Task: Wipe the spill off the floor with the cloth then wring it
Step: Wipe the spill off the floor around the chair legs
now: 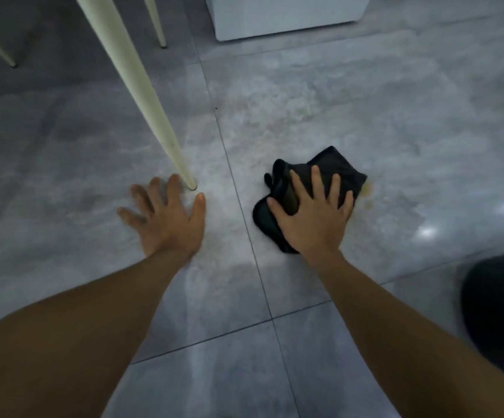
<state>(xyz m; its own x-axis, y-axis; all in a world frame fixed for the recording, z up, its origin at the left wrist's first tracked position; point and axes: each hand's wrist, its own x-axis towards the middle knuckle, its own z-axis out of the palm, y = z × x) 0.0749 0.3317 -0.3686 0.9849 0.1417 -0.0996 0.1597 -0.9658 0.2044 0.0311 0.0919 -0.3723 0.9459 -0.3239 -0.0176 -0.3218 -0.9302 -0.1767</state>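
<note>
A crumpled black cloth (pixel 339 168) lies on the grey tiled floor (pixel 275 86). My right hand (pixel 312 215) presses flat on top of it, fingers spread, covering its near half. A small yellowish-brown spill (pixel 369 188) shows on the tile just right of the cloth, touching its edge. Faint yellowish streaks (pixel 287 116) spread over the tile farther ahead. My left hand (pixel 166 217) rests flat on the floor to the left, fingers apart, holding nothing.
A cream tapered furniture leg (pixel 142 92) slants down and meets the floor just beyond my left fingertips. Other thin legs (pixel 155 22) stand farther back left. A white cabinet base (pixel 284 16) is ahead. A dark blurred shape (pixel 498 312) sits at the right edge.
</note>
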